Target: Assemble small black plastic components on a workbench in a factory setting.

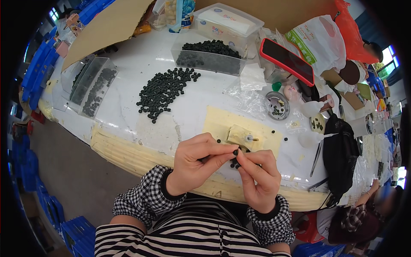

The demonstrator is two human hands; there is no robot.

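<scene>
Between the fingertips of my left hand [192, 165] is a small black round part [236, 152], pinched by thumb and forefinger. My right hand [261, 175] meets it there, its forefinger tip against the part and its fingers curled in. Whether the right fingers grip anything of their own is too small to tell. Just beyond the fingertips, a yellowish block with a metal pin [246, 138] sits on a pale yellow sheet [218, 120]. Several loose black parts [234, 163] lie under and around my hands, partly hidden by them.
A heap of black parts [165, 90] lies on the white table. Behind it stands a clear bin [209, 64] of the same parts; another clear tray [96, 88] is at left. A red-edged phone [287, 61], a round tin [277, 106] and a black bag [339, 158] crowd the right.
</scene>
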